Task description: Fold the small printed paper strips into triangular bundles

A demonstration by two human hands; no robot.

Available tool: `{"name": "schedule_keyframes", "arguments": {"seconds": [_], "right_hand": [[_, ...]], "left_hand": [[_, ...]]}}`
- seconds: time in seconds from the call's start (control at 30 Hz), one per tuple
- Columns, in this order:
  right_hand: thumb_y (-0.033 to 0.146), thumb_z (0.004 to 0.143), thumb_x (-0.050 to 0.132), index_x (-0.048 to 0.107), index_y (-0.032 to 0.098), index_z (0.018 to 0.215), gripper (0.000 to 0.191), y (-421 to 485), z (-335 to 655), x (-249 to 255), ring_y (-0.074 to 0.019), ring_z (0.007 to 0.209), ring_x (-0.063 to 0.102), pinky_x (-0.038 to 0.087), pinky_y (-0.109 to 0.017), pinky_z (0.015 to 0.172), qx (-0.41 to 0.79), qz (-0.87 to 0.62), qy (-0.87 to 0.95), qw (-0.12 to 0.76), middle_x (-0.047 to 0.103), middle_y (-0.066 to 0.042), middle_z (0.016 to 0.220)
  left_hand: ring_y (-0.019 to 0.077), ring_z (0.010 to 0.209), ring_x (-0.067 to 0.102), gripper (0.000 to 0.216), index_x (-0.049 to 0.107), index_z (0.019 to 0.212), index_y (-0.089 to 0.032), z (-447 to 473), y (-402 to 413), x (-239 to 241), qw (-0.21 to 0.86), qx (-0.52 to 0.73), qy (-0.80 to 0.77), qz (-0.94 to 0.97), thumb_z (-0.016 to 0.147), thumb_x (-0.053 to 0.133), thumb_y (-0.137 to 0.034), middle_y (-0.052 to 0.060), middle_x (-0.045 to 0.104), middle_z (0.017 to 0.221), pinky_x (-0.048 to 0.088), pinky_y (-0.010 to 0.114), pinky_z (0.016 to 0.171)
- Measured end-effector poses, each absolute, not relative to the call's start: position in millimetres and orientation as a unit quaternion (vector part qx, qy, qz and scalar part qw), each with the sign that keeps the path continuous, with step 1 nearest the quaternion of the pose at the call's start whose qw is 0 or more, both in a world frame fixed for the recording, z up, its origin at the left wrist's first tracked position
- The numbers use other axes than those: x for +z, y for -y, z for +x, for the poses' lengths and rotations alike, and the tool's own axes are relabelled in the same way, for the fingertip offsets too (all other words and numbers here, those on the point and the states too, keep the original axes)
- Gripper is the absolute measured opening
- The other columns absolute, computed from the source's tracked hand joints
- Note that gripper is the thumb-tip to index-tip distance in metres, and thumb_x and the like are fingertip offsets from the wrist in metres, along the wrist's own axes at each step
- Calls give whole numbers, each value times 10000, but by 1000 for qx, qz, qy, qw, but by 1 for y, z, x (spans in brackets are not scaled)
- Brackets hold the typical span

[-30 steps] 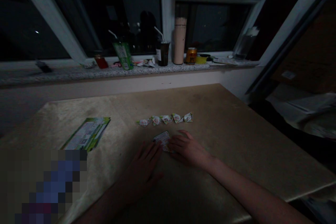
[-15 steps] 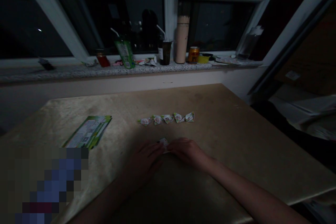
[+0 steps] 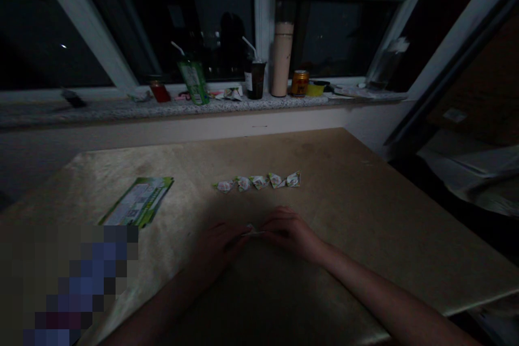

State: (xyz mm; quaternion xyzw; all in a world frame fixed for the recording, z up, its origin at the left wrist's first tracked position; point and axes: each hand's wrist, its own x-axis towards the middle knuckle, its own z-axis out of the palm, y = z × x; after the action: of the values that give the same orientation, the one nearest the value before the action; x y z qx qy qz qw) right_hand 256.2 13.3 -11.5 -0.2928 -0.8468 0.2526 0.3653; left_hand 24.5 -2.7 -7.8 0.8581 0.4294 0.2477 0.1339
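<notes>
My left hand (image 3: 223,240) and my right hand (image 3: 290,230) meet over the near middle of the table. Between their fingertips is a small whitish wrapped packet (image 3: 252,230), pinched at both ends and largely covered by the fingers. What is inside it cannot be seen. Just beyond the hands, several small green-and-white wrapped packets (image 3: 259,182) lie in a row, side by side. To the left rests a flat green-and-white printed bag (image 3: 140,201). Shadow from my arms darkens the tabletop around the hands.
The tan-covered table (image 3: 344,184) reaches a stone windowsill (image 3: 227,108). On the sill stand a red jar (image 3: 160,91), a green container with a straw (image 3: 194,82), a dark cup (image 3: 255,81), a pink flask (image 3: 282,59) and an orange can (image 3: 300,83). A pixelated patch covers the lower left.
Both hands have turned the small packet, so it shows less of its printed face and looks thinner. My right hand's knuckles have risen slightly. The row of packets and the bag stay put.
</notes>
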Motion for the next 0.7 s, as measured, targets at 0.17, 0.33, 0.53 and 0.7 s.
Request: {"name": "schedule_keyframes", "arguments": {"seconds": [0.17, 0.33, 0.53, 0.7], "right_hand": [[308, 866, 608, 710, 204, 854, 146, -17, 258, -16, -177, 826, 573, 402, -326, 757, 189, -326, 846, 377, 665, -51, 833], [294, 878, 583, 701, 184, 851, 163, -17, 259, -17, -177, 795, 565, 426, -311, 728, 220, -340, 828, 389, 639, -55, 788], [338, 889, 555, 686, 165, 775, 244, -18, 257, -16, -157, 713, 564, 441, -263, 637, 298, -382, 775, 407, 619, -46, 733], [286, 840, 600, 665, 161, 920, 162, -22, 256, -20, -120, 583, 511, 387, -215, 522, 373, -461, 703, 393, 569, 4, 648]], "left_hand": [[201, 903, 641, 224, 677, 1013, -260, 23, 5, -4, 201, 255, -488, 810, 877, 530, -360, -8, 718, 953, 493, 335, 825], [218, 968, 630, 225, 654, 1012, -268, 23, 7, -3, 256, 295, -529, 754, 848, 530, -360, -5, 687, 1012, 493, 377, 885], [245, 1244, 456, 436, 431, 1292, -252, 24, 2, -9, 204, 345, -517, 756, 869, 528, -301, 51, 499, 1338, 366, 440, 1045], [256, 1320, 341, 501, 304, 1387, -257, 21, 4, -13, 104, 291, -455, 835, 915, 471, -254, 75, 338, 1456, 321, 451, 1074]]}}
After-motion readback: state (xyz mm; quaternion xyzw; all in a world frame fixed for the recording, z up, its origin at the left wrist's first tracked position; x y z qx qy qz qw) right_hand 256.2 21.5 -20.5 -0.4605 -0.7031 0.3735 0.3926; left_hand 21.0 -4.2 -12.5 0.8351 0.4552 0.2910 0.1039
